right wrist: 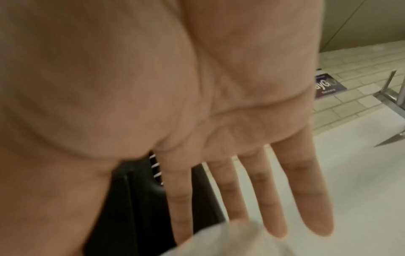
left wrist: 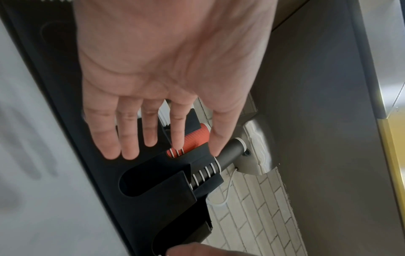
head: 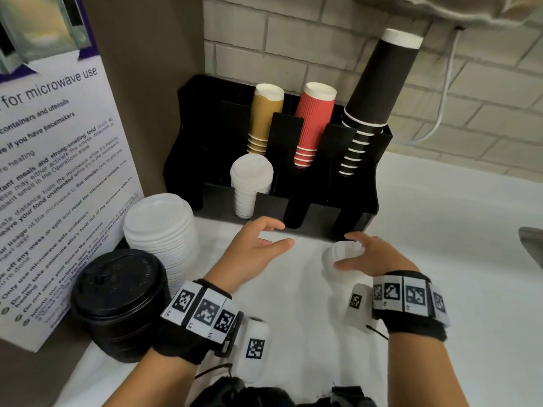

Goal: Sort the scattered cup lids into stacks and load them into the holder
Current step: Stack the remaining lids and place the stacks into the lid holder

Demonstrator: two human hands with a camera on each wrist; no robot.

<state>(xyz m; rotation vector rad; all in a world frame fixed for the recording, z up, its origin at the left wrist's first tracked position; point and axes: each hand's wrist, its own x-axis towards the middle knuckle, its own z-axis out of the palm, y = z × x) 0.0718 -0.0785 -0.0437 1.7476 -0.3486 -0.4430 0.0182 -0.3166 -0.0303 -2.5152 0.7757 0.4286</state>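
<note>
The black holder (head: 311, 212) stands against the tiled wall, with a stack of small white lids (head: 249, 183) in its front left slot. My left hand (head: 282, 235) hovers open just in front of the holder and holds nothing; its fingers (left wrist: 129, 138) are straight and spread. My right hand (head: 345, 249) is open around a short stack of small white lids (head: 332, 257) on the counter, thumb on the near side and fingers on the far side. In the right wrist view the fingers (right wrist: 306, 199) are straight and the lids (right wrist: 219, 242) are a white blur at the fingertips.
A tall stack of large white lids (head: 164, 230) and a stack of black lids (head: 117, 298) stand on the counter at the left, beside a microwave notice (head: 53, 171). Tan cups (head: 264, 118), red cups (head: 314, 121) and black cups (head: 373, 92) fill the rear slots. A sink edge (head: 531, 242) lies far right.
</note>
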